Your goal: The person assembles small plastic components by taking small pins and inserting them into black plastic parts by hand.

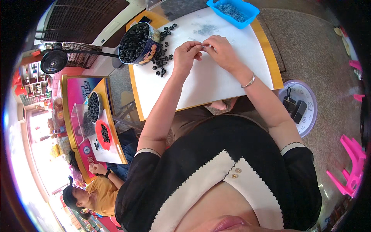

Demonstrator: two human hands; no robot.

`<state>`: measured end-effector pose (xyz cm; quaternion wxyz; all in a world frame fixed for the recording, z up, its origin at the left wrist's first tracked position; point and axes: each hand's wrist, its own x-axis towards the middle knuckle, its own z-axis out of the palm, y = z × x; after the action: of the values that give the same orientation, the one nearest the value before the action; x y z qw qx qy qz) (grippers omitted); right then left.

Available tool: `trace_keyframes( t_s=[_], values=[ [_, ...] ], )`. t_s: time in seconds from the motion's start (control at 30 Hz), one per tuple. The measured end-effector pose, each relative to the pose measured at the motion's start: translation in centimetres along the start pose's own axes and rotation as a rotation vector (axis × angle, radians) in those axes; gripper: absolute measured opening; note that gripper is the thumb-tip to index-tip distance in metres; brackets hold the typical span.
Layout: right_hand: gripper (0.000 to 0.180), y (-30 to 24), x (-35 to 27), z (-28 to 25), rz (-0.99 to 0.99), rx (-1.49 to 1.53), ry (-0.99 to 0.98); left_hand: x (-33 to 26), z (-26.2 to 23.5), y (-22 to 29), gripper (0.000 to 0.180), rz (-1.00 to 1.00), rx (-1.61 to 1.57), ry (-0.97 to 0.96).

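Observation:
My left hand [186, 55] and my right hand [220, 51] meet over the white sheet [216, 83] on the table. Thumb and fingers of both are pinched together at one spot. A tiny thin piece shows between the fingertips, too small to name. Left of my left hand, small black ring-like parts [160, 58] lie loose. Beside them a round printed bucket [154, 45] is heaped with more of the same black parts. Beyond my right hand, at the table's far edge, a blue plastic tray [242, 25] holds many fine, thin grey pieces.
At left, a co-worker [102, 193] sits by another table bearing a red tray [107, 145], a bowl of black parts [94, 107] and a clear box [78, 120]. A purple-rimmed basin [313, 110] with black devices stands right of my table. Farther right is a pink stool [353, 166].

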<state>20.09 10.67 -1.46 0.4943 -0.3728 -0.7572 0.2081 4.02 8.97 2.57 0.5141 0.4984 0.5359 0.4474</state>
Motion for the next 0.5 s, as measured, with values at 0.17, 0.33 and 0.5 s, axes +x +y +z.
trace_keyframes(
  t_s=[0.17, 0.33, 0.5],
  values=[
    [0.012, -0.13, -0.01, -0.26, 0.063, 0.013, -0.027, 0.48, 0.1, -0.53, 0.016, 0.007, 0.036, 0.01],
    [0.013, -0.11, -0.17, -0.15, 0.03, -0.044, 0.011, 0.26, 0.41, -0.6, 0.015, 0.02, 0.112, 0.031],
    [0.013, 0.46, -0.02, -0.15, 0.149, 0.109, -0.019, -0.08, 0.75, -0.5, 0.017, 0.097, 0.039, 0.021]
  ],
)
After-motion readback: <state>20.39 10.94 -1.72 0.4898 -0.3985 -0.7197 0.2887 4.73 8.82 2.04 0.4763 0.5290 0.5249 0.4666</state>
